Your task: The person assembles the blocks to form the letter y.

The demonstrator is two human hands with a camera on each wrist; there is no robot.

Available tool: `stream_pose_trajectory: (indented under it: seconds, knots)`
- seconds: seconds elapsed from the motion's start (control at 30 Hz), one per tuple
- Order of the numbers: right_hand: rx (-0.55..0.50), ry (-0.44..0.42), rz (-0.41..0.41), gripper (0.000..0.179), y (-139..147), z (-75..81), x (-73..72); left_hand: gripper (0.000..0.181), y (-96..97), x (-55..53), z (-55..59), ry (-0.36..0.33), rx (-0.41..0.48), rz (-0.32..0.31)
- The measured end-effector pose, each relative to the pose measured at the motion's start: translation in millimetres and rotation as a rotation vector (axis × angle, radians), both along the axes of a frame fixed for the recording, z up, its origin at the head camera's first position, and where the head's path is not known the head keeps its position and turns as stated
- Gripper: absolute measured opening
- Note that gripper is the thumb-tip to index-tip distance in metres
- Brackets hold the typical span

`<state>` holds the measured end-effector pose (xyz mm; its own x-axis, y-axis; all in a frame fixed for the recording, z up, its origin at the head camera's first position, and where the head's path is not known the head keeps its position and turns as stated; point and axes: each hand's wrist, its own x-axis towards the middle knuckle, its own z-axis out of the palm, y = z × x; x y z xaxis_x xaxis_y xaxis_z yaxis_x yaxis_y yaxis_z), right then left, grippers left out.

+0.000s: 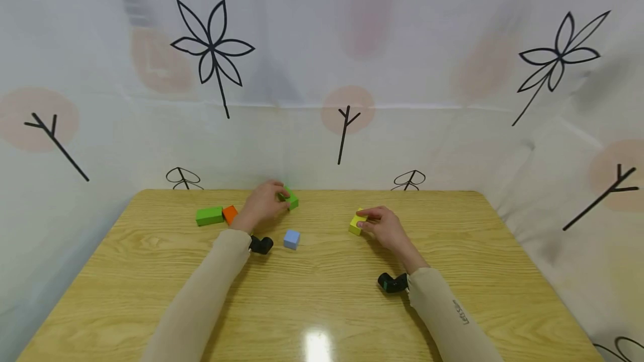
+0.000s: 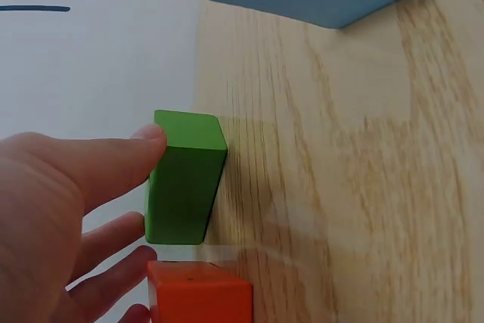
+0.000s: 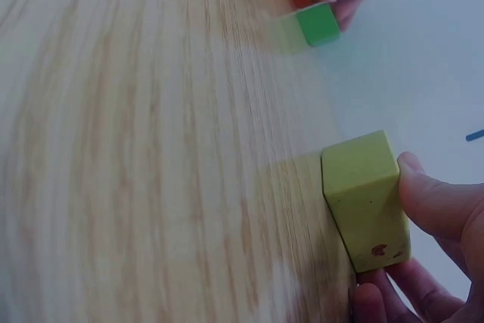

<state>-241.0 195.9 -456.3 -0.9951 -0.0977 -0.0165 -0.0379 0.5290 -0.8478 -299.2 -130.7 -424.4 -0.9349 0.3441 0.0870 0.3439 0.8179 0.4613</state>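
Note:
Toward the far edge of the table, my left hand (image 1: 261,201) pinches a green block (image 1: 291,200). The left wrist view shows the thumb on one side of this green block (image 2: 185,179) and fingers beside it. My right hand (image 1: 386,228) grips a yellow block (image 1: 356,223) to the right of centre. In the right wrist view, the thumb lies along one side of the yellow block (image 3: 367,202) and fingertips are at its lower end. Small reddish marks show on its face. A light blue block (image 1: 292,239) lies between the hands, nearer to me.
An orange block (image 1: 230,214) lies left of my left hand, beside a longer green block (image 1: 208,216). The wooden table (image 1: 322,278) meets a white patterned cloth (image 1: 302,144) at its far edge. A black wrist device (image 1: 392,282) sits at the right cuff.

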Motion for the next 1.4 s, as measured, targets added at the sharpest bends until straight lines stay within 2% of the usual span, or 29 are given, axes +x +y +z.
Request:
stream_pose_trajectory:
  seconds: [0.37, 0.7, 0.97, 1.13, 1.4]
  knots:
    - [-0.005, 0.005, -0.002, 0.029, 0.4, 0.0, -0.7, 0.022, 6.1, -5.1, -0.5, -0.013, 0.024, 0.047]
    - [-0.008, 0.005, 0.002, 0.029, 0.0, 2.3, 0.4, 0.024, 7.5, -3.4, 1.0, -0.006, 0.058, 0.081]
    - [-0.012, 0.004, -0.001, 0.029, 0.4, 1.4, 0.9, 0.032, 7.2, -0.3, 4.5, -0.036, 0.054, 0.09]
    - [-0.016, -0.004, -0.004, 0.029, 0.1, 1.2, 1.6, 0.032, 8.0, 3.4, 5.8, -0.02, 0.063, 0.082]
    - [-0.011, -0.002, -0.006, 0.029, -0.1, 0.5, 1.9, 0.03, 19.3, 18.3, 12.3, 0.019, 0.109, 0.013]
